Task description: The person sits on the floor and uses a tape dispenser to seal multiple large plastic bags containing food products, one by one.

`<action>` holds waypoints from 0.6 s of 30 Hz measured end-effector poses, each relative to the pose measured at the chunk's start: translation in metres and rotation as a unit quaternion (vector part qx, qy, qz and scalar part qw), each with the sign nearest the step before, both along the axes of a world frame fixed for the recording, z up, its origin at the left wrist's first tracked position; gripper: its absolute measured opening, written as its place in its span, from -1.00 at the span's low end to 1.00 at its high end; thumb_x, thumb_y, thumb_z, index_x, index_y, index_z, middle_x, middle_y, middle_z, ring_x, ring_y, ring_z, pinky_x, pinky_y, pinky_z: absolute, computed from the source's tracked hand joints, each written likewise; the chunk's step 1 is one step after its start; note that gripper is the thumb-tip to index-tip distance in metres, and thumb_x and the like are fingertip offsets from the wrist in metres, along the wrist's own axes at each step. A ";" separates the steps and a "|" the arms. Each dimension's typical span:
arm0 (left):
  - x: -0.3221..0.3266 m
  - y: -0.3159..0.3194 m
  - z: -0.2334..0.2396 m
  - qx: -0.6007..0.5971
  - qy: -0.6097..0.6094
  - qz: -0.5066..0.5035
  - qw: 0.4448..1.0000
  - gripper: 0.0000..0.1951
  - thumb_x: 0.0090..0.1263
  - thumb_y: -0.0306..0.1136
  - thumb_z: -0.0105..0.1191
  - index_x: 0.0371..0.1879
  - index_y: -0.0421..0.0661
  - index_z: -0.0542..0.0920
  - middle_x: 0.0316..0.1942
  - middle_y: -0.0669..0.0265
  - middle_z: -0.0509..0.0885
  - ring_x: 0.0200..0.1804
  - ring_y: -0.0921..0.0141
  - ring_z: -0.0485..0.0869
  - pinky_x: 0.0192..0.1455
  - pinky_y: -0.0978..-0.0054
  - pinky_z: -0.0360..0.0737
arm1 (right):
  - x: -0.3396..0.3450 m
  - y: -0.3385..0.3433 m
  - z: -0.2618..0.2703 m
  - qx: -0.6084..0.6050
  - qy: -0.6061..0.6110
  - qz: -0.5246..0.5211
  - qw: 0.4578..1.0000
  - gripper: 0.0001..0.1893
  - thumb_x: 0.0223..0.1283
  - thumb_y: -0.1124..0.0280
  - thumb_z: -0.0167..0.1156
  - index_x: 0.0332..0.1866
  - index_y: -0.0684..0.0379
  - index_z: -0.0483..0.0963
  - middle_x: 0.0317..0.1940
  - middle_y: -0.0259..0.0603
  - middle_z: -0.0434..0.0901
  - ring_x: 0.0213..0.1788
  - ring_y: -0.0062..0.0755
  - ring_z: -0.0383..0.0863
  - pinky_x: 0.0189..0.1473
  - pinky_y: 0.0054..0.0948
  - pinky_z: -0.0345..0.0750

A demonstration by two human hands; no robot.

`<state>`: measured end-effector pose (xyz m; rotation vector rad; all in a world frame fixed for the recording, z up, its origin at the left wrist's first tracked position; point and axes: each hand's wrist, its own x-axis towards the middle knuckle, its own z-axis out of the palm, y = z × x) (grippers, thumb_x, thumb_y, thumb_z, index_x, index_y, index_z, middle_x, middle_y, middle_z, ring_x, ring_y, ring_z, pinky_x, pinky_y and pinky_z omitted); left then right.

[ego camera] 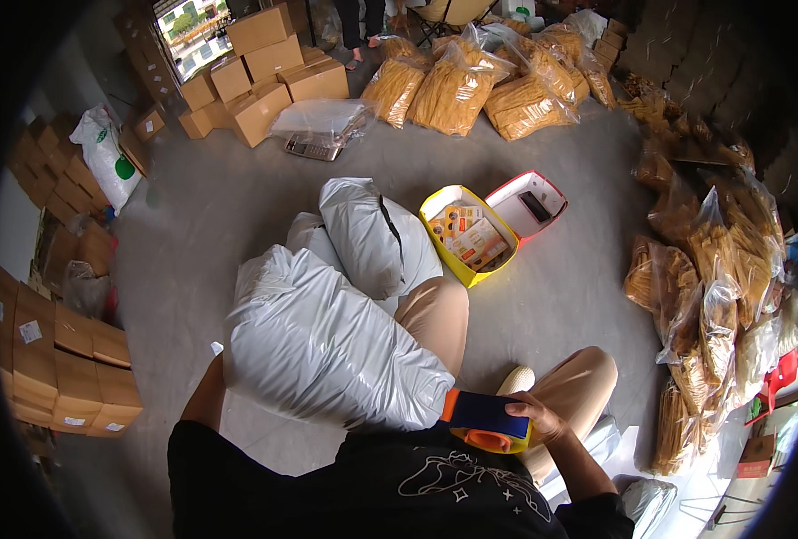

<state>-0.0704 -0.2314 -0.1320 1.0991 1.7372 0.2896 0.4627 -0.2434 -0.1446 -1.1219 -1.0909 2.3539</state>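
Note:
A stuffed, pale grey plastic mailer bag [331, 343] lies across my lap, over one leg. My left forearm [205, 397] reaches up to its left side; the hand itself is hidden behind the bag. At the bag's lower right corner, my right hand [540, 419] grips a hand-held tool with a blue, yellow and orange body [490, 416], which looks like a tape dispenser. Its orange end is against or just over the bag's corner; contact is unclear. Beyond my knee lies another full grey bag [378, 236], partly on top of a further one [314, 237].
A yellow-rimmed box [468, 276] holds printed cards [476, 242]; its red lid [547, 222] carries a phone [535, 207]. Cartons [257, 114] and a calculator [312, 148] are ahead. Clear bags of yellowish dried sticks [456, 94] line the back and right. Someone's legs [353, 27] show behind.

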 end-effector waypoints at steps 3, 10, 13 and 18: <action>-0.007 0.003 0.002 0.016 -0.016 0.003 1.000 -0.46 0.40 0.00 -0.29 0.20 -0.16 0.29 0.18 0.25 0.38 0.19 0.38 0.35 0.25 0.52 0.19 | -0.021 -0.022 0.044 -0.001 0.029 -0.188 0.982 -0.40 -0.14 0.09 0.15 -0.15 0.50 0.42 -0.37 -0.07 0.56 -0.36 -0.42 0.56 -0.24 -0.58 0.47; 0.034 0.059 -0.001 0.083 -0.113 -0.059 0.988 -0.45 0.40 0.00 -0.29 0.20 -0.16 0.29 0.18 0.25 0.38 0.19 0.38 0.34 0.26 0.51 0.18 | 0.019 -0.017 0.142 0.155 0.283 -0.348 0.880 -0.45 -0.17 0.21 0.22 -0.13 0.50 0.39 -0.39 0.02 0.56 -0.36 -0.29 0.58 -0.25 -0.50 0.51; 0.072 0.102 -0.001 0.141 -0.172 -0.118 0.968 -0.45 0.39 0.01 -0.29 0.21 -0.15 0.29 0.18 0.25 0.38 0.19 0.38 0.34 0.26 0.50 0.18 | 0.036 -0.032 0.215 0.282 0.233 -0.407 0.837 -0.47 -0.13 0.23 0.22 -0.13 0.50 0.40 -0.39 0.01 0.56 -0.36 -0.30 0.58 -0.26 -0.51 0.51; 0.101 0.113 0.095 0.255 -0.372 0.035 0.892 -0.39 0.36 0.06 -0.26 0.24 -0.14 0.22 0.19 0.23 0.36 0.21 0.36 0.33 0.29 0.38 0.12 | 0.023 -0.036 0.264 0.351 0.033 -0.471 0.809 -0.51 -0.08 0.26 0.22 -0.13 0.49 0.40 -0.40 0.01 0.56 -0.36 -0.31 0.59 -0.27 -0.51 0.51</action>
